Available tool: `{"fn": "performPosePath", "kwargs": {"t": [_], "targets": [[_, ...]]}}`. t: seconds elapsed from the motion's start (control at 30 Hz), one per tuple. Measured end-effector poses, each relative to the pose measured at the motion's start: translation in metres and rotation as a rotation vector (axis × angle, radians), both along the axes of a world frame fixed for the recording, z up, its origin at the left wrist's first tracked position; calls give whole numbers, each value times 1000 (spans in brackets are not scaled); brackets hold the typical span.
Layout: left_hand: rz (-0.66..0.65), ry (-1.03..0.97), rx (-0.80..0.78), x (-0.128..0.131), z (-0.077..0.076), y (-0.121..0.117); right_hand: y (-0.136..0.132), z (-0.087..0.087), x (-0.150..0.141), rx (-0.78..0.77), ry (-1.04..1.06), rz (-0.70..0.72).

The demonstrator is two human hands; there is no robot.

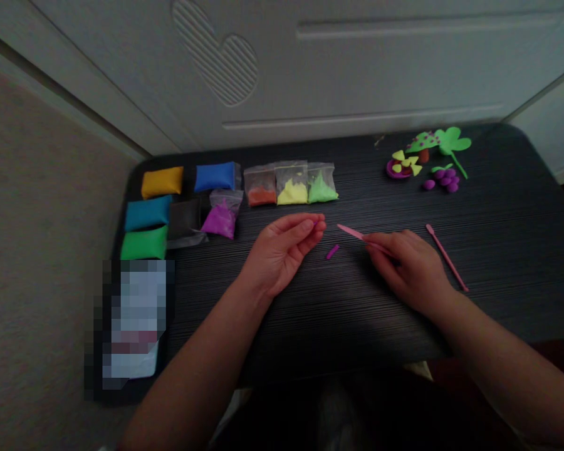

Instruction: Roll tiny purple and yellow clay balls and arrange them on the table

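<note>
My left hand [286,247] is raised over the middle of the dark table, thumb and fingertips pinched on a small bit of purple clay [315,223], mostly covered by the fingers. In my right hand [408,263] is a pink plastic modelling knife [350,232], its blade pointing left toward the other hand, apart from it. Between the two hands a short purple clay strip [333,252] lies on the table. Right of my right hand rests a thin pink modelling tool [446,257].
Clay packets line the left and back: orange [162,182], blue [215,177], green [144,243], purple [222,219], yellow [292,191]. Finished clay pieces, including a purple bowl [393,173], grapes [446,180] and a green flower [451,143], stand back right. A blurred-out device [136,319] lies front left.
</note>
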State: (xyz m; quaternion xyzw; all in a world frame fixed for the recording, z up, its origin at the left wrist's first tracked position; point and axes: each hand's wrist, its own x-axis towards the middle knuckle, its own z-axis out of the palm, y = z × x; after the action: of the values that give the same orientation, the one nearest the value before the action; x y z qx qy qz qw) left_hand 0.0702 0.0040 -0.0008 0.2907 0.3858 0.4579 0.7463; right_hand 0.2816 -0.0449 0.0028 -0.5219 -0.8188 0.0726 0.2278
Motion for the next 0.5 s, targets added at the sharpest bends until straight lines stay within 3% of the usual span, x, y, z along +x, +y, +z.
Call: {"fn": "performPosePath", "kwargs": {"t": [0.17, 0.5], "targets": [[-13, 94, 48, -3, -3, 0, 3, -2, 1, -31, -17, -84], [-16, -22, -8, -3, -2, 2, 10, -4, 8, -48, -72, -337]]}}
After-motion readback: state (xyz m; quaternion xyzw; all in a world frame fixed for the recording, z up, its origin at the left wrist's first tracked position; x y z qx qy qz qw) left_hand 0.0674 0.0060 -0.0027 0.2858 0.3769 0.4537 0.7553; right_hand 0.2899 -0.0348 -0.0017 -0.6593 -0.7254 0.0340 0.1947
